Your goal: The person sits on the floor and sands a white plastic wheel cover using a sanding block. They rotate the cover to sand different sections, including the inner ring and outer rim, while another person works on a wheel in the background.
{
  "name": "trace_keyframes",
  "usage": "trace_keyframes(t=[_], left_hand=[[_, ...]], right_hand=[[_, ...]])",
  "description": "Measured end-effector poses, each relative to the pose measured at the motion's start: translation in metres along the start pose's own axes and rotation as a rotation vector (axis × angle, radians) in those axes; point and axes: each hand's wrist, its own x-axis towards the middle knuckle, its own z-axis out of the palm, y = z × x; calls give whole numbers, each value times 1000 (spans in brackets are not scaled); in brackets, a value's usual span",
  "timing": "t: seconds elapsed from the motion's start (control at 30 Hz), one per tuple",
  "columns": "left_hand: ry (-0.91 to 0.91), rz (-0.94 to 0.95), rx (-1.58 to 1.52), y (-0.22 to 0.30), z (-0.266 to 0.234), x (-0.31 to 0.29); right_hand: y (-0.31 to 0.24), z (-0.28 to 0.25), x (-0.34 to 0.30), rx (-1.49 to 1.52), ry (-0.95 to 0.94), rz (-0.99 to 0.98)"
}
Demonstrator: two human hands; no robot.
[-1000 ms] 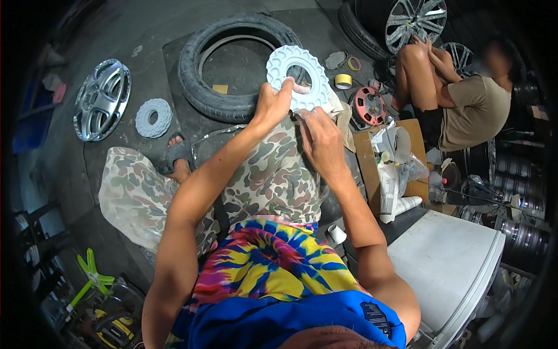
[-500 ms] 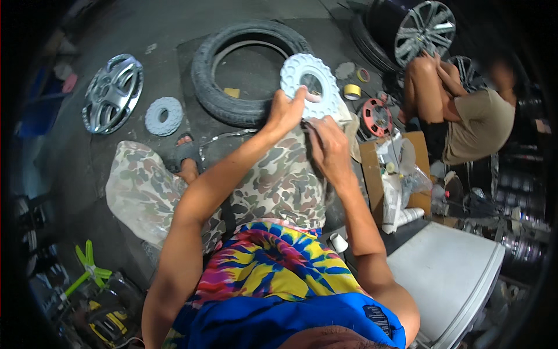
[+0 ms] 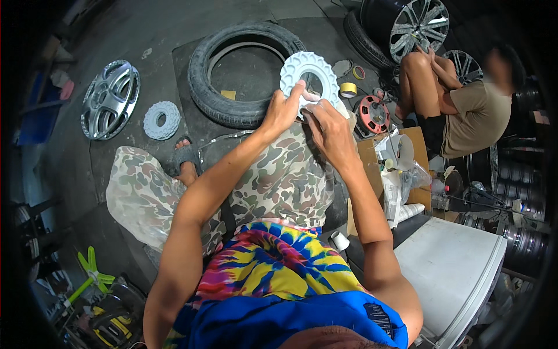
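Note:
My left hand (image 3: 282,111) grips a pale grey ring (image 3: 292,71) with a scalloped rim and a round center hole. The thumb lies on its face, and fingers show through the hole. My right hand (image 3: 332,132) is closed at the ring's lower edge, fingertips pressed against it. Whatever may be between those fingers is too small to make out. Beneath the ring, my lap is covered in camouflage cloth (image 3: 279,180). A second scalloped grey ring (image 3: 152,129) rests on the floor to the left.
Past my hands lies a tire (image 3: 200,87). Further left is a silver wheel rim (image 3: 96,113). A seated person (image 3: 476,122) works at another rim (image 3: 433,29) on the right. Nearer are yellow tape (image 3: 348,89), a red reel (image 3: 363,110), a cardboard box (image 3: 419,145) and a white-topped surface (image 3: 447,267).
My right hand has shifted up along the ring, its fingertips now nearer the center hole. The ring is tilted slightly differently, and my left hand still holds it.

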Motion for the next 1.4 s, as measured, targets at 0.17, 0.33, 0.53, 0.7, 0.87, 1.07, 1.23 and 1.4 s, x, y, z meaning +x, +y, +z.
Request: trace_keyframes(t=[0.17,0.33,0.53,0.7,0.87,1.07,1.23,1.4], left_hand=[[70,34,81,5,-3,-9],[8,-23,129,-3,-5,-1],[-21,-38,76,-14,-6,3],[-321,-219,-510,-9,-17,11],[-239,-269,-532,-18,-12,20],[-157,-138,-482,-31,3,27],[-122,-88,-336,-60,8,33],[-75,-71,-172,-36,3,20]], right_hand=[[12,-3,3,258,-100,162],[15,-11,8,-61,-123,-123],[5,-1,0,206,-66,244],[27,-16,-10,2,-21,53],[26,-10,-24,10,45,137],[13,-6,-48,-5,143,128],[19,31,-59,-102,262,62],[18,30,-60,124,221,213]])
